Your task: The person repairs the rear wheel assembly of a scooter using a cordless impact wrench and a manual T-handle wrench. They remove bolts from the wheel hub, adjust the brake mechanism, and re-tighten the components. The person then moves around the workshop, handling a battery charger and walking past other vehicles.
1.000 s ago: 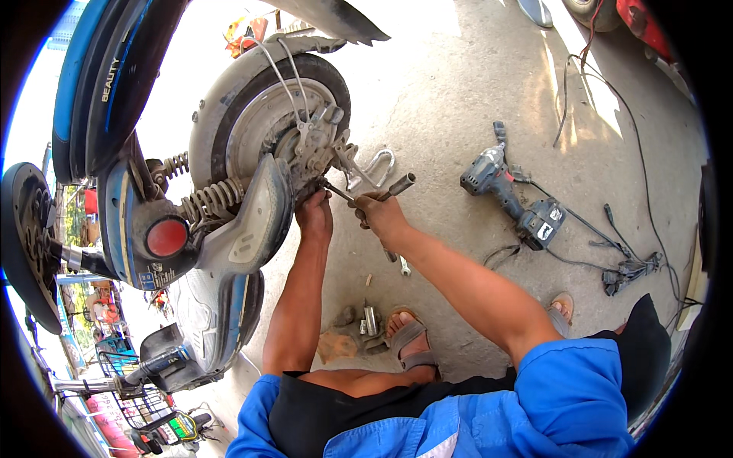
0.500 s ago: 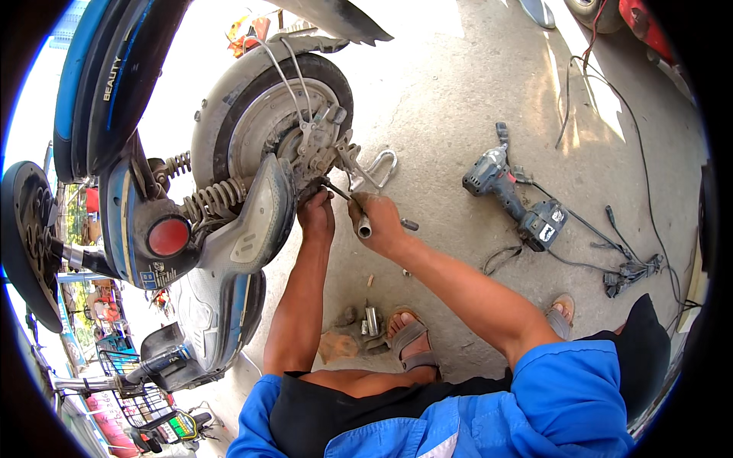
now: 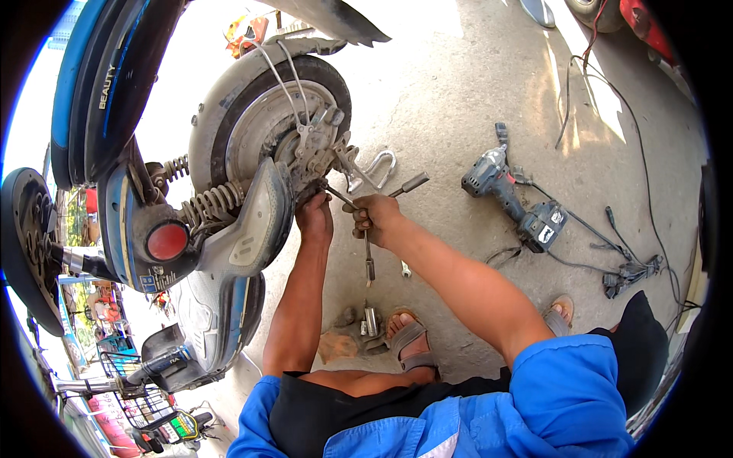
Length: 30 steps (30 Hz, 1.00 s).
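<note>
So it's a sunlit, dusty grey concrete floor point(image 3: 450, 99), with a blue, black and grey scooter point(image 3: 233, 248) filling the left side. Its dirty black-tyred rear wheel point(image 3: 334, 80) is right by the work. The right hand point(image 3: 376, 217) has its fingers clamped around the middle of a three-armed metal socket wrench point(image 3: 369, 256): one arm points at the grimy parts under the wheel hub, one sticks out up and to the right, the third points back toward the person. The left hand point(image 3: 314, 214) is up against those grimy parts, fingers curled just beside the wrench's tip; can't tell if they're pinching anything. Over to the right there's a black-and-grey pistol-shaped power tool point(image 3: 500, 187) lying on the concrete, plus a messy bundle of black cable point(image 3: 630, 271). Near the sandalled foot point(image 3: 412, 340) sits a shiny silver metal cylinder point(image 3: 372, 321).
</note>
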Tool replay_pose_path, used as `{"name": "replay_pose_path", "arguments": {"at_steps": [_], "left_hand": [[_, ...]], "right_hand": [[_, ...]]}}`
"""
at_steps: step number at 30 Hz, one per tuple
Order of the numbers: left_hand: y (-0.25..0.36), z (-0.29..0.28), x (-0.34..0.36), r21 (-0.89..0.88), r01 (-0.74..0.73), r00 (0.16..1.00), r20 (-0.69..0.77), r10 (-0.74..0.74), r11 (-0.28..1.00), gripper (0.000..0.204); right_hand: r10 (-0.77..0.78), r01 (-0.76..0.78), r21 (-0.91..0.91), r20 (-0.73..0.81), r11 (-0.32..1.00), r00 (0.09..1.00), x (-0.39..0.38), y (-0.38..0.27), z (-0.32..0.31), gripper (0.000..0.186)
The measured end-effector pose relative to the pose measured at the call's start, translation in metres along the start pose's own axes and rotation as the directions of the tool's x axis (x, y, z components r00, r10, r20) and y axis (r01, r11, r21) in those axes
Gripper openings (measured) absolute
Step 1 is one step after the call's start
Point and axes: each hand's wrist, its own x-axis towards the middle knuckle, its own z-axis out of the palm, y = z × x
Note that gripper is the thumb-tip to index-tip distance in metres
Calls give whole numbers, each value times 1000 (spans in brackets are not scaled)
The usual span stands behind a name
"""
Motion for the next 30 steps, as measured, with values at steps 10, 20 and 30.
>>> {"name": "replay_pose_path", "arguments": {"at_steps": [10, 20, 30], "left_hand": [[4, 3, -5, 26, 5, 1000, -25, -4, 1000, 32], [0, -3, -2, 15, 6, 1000, -30, -6, 1000, 29], [-5, -7, -1, 17, -13, 998, -54, 14, 1000, 32]], "right_hand": [[-321, 287, -329, -55, 900, 945, -12, 9, 8, 22], [-815, 672, -724, 479, -155, 327, 1, 22, -10, 20], [-564, 452, -612, 12, 649, 826, 4, 26, 3, 26]]}}
